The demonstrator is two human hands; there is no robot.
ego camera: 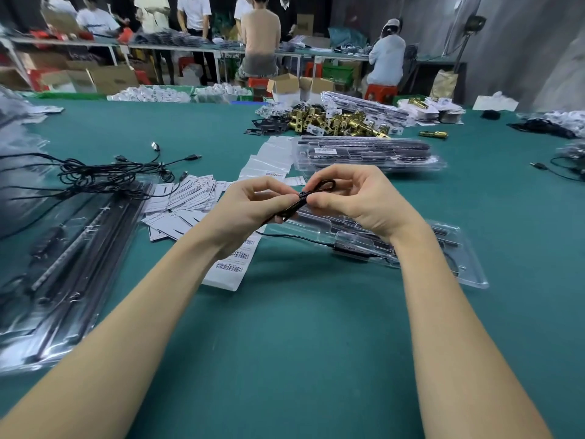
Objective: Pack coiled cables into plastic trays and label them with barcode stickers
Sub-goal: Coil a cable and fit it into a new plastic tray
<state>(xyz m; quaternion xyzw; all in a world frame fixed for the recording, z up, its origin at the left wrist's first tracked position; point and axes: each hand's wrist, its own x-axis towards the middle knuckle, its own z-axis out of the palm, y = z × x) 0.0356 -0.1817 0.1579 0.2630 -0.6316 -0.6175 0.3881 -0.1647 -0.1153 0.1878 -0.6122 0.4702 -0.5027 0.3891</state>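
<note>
Your forearms fill the lower frame; at centre your left hand (250,202) and right hand (354,198) both pinch a coiled black cable (304,199), its long axis slanting lower left to upper right, loop end upper right, above a clear plastic tray (468,267) on the green table (300,327).

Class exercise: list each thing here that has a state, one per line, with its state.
coiled cable: bundled, pinched by both hands
left hand: gripping the cable
right hand: gripping the cable
plastic tray: open, lying flat
barcode sticker sheet: flat on table
loose cables: tangled
</note>
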